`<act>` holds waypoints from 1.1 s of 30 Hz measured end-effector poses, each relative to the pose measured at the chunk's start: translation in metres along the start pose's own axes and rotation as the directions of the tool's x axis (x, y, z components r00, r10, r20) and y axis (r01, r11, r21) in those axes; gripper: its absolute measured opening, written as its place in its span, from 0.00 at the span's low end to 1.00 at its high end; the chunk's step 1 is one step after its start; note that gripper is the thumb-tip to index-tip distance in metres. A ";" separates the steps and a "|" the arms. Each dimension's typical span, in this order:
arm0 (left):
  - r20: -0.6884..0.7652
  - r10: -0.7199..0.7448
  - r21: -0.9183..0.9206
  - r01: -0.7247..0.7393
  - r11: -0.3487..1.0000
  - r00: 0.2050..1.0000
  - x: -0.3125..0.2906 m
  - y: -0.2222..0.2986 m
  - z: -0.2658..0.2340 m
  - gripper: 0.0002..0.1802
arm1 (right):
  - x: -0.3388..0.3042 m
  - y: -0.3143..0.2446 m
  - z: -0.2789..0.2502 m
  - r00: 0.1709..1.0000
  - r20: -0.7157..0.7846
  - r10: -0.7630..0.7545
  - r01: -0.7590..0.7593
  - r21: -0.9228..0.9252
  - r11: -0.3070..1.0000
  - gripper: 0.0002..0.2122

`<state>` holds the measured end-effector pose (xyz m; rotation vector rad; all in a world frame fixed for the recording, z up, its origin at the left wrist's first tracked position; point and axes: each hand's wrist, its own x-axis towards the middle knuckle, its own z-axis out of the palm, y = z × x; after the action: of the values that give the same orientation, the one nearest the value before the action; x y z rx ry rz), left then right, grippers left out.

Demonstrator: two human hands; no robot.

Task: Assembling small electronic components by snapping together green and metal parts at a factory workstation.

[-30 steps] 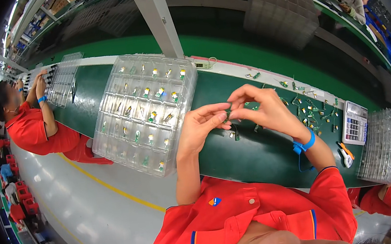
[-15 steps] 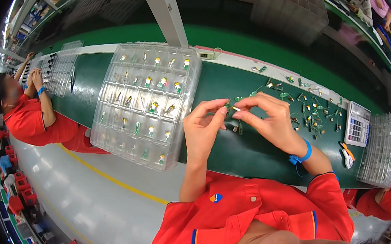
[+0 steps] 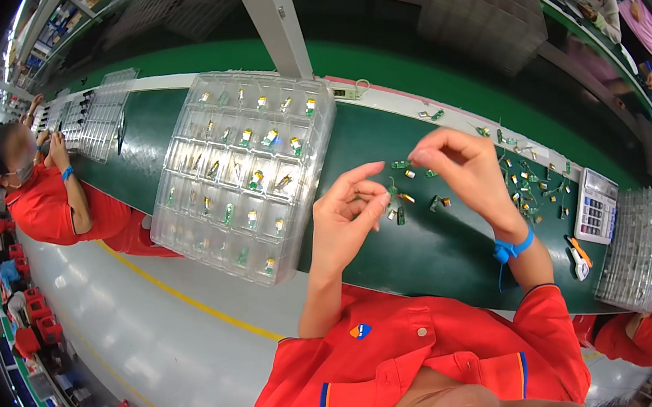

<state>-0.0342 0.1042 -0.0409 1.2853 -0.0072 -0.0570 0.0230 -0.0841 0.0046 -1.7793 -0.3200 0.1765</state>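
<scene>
My left hand (image 3: pixel 350 213) is pinched with its thumb near the curled fingers, the index finger stretched out above. At its thumb tip is a small green circuit board (image 3: pixel 393 189) with a yellow part and a thin wire. To the right, my right hand (image 3: pixel 463 172) is raised over the bench with thumb and fingertips together; anything between them is too small to make out. Between and below the hands, several similar boards lie on the green bench top, one circuit board (image 3: pixel 401 216) just under the left thumb and another circuit board (image 3: pixel 440 202) below the right hand.
Left of my hands, a stack of clear compartment trays (image 3: pixel 239 177) holds small boards. Loose boards (image 3: pixel 529 184) are scattered at right, by a calculator (image 3: pixel 596 206), an orange-and-white tool (image 3: pixel 580 259) and more stacked trays (image 3: pixel 636 253). A co-worker (image 3: pixel 51 190) sits far left.
My hands have come apart: the right has moved up and to the right, away from the board. The left index finger has lifted off the thumb. More loose boards show between the hands.
</scene>
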 end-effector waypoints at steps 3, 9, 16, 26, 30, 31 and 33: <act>-0.115 0.168 0.134 -0.152 0.979 0.979 0.001 0.000 0.006 0.15 | -0.012 -0.002 0.007 0.973 0.190 0.133 -0.168 0.183 0.969 0.08; -0.130 0.402 0.350 -0.337 0.874 0.907 -0.002 -0.004 0.010 0.10 | -0.014 -0.002 0.016 0.942 0.176 0.286 -0.330 0.323 0.887 0.10; -0.211 0.363 0.228 -0.315 0.921 0.908 -0.002 -0.003 0.019 0.08 | -0.022 0.000 0.034 0.822 0.054 -0.566 0.534 -0.416 0.736 0.10; -0.050 0.107 -0.154 -0.113 0.981 0.993 0.007 0.001 0.010 0.08 | -0.027 0.003 0.018 0.730 0.173 -0.662 0.626 -0.559 0.544 0.17; -0.025 0.103 -0.155 -0.106 0.982 0.994 0.010 0.008 0.018 0.07 | -0.030 0.002 0.007 0.694 0.201 -0.691 0.646 -0.598 0.475 0.18; -0.022 0.107 -0.158 -0.109 0.981 0.994 0.012 0.008 0.019 0.08 | -0.029 0.000 0.006 0.692 0.198 -0.694 0.646 -0.599 0.474 0.18; -0.016 0.089 -0.157 -0.090 0.984 0.996 0.016 0.010 0.022 0.08 | -0.027 -0.006 0.003 0.691 0.172 -0.702 0.627 -0.626 0.463 0.16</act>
<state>-0.0191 0.0852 -0.0253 1.1260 -0.0522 0.0247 -0.0036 -0.0886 0.0083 -2.1770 -1.0926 -0.7020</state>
